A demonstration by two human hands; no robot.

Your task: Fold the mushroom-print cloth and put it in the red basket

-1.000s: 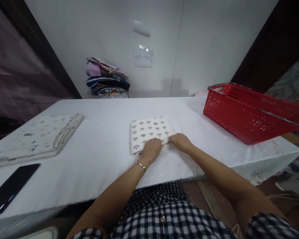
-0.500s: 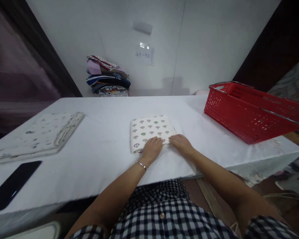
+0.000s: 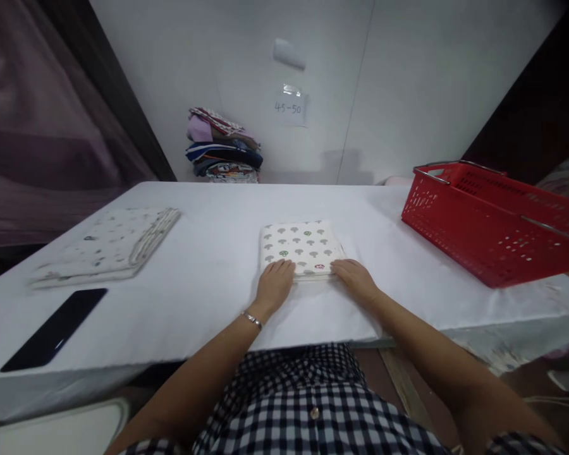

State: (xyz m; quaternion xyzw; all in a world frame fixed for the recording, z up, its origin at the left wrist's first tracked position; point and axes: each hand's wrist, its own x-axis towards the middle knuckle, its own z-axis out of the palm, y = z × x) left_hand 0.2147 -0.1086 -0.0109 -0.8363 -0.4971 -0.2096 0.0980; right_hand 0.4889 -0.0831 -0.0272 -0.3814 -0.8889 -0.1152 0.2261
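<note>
A folded white cloth with grey mushroom prints and a few green and red ones lies in front of me as a neat square. My left hand is closed on its near left corner, fingers over the top. At the near right corner, my right hand grips the edge in the same way. Both thumbs are hidden. Between the hands the near edge shows stacked layers.
The white table bears a larger folded printed cloth and a black phone on the left. A red basket stands at the right. Behind the table's far edge rises a pile of folded fabrics.
My left hand has shifted left along the near edge to the corner, so the hands are wider apart. A red mushroom print now shows between them. The camera view has turned slightly left.
</note>
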